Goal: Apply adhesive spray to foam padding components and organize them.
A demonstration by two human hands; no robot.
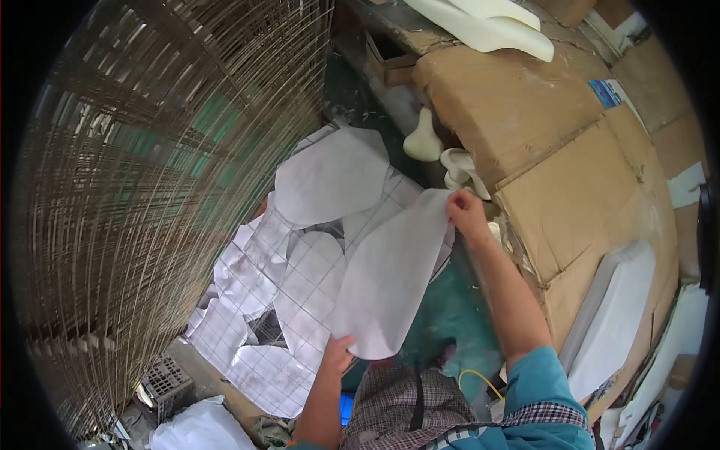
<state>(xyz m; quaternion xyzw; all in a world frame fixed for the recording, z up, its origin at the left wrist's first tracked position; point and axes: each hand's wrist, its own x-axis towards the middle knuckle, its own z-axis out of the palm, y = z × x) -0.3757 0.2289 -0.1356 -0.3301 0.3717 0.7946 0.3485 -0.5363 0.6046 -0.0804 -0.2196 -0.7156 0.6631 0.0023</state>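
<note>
Above a wire rack (262, 300) of white cut sheets (330, 176), beside cardboard-covered stacks (525, 120): large white sheet (390, 274) held up flat, pinched at its top edge by right hand (466, 214), gripped at its bottom edge by left hand (337, 352).

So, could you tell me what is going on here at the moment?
A person holds a thin white cut sheet by two ends, the left hand at its lower edge and the right hand at its upper corner. It hangs over a wire grid rack where similar white sheets already lie flat. Cardboard covers the surface to the right.
</note>
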